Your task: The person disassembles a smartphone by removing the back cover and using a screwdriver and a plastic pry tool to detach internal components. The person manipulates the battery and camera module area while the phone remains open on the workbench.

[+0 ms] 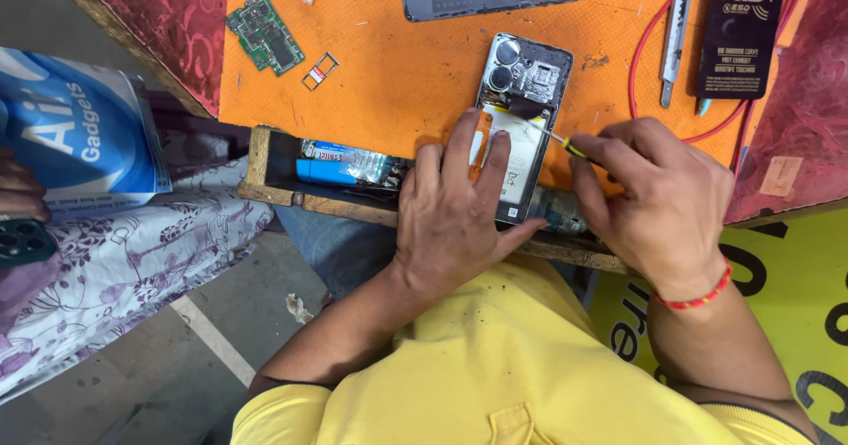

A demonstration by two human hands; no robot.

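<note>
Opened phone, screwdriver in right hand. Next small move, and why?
Probably seat the screwdriver tip squarely before turning. The right hand holds it slanted, tip over the upper part of the opened phone just below the camera rings. The left hand already lies flat on the phone's lower half, pinning it to the orange mat. Whether the tip touches a screw is too small to tell.

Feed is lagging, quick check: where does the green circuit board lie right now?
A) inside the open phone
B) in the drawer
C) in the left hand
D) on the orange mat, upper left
D: the board lies on the orange mat, apart from the phone and both hands.
</note>
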